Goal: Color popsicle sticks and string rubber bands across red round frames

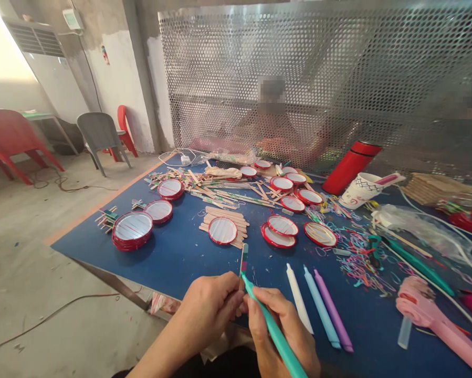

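My left hand (210, 302) pinches a wooden craft stick (244, 257) near its lower end, at the table's front edge. Teal and purple bands of colour show on the stick's upper part. In my right hand (285, 328) is a teal marker pen (271, 323), slanted up to the left, its tip at the stick's coloured face. Right of my hands lie a white pen (299, 299), a light blue pen (321, 307) and a purple pen (333, 310). Beyond my hands, a red-rimmed round disc (222, 231) rests on a row of plain craft sticks (238, 216).
Stacked red-rimmed discs (132, 231) stand at left. Loose sticks (220, 191) and more discs cover the table's back. Right are tangled coloured bands (362, 257), a pink tool (436, 315), a paper cup (357, 190) and a red flask (349, 165). A perforated metal panel (318, 68) rises behind.
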Motion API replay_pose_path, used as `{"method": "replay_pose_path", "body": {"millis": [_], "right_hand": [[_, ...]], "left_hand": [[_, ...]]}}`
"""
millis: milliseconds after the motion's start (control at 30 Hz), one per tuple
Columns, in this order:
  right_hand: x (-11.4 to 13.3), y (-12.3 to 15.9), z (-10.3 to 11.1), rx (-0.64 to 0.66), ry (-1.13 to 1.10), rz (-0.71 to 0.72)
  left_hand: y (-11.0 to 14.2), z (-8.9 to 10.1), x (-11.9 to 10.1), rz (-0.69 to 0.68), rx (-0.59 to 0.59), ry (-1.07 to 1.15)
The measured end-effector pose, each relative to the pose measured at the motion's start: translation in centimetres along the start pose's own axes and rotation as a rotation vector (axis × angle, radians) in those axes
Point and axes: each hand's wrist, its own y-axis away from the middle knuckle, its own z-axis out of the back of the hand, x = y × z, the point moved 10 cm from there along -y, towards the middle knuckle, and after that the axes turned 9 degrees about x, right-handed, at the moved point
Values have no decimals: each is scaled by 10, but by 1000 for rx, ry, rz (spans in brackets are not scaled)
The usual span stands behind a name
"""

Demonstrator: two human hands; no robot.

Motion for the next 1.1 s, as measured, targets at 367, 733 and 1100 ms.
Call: {"method": "replay_pose_path", "body": {"millis": [367,733,1100], "right_hand": [[-2,1,4,-17,-8,-45],[-5,3,5,-41,18,-46],[-2,5,4,-43,15,-20]], "left_hand": [[0,-1,1,9,11,-48],[0,-1,1,16,2,-25],[0,-1,0,6,25,3]]}}
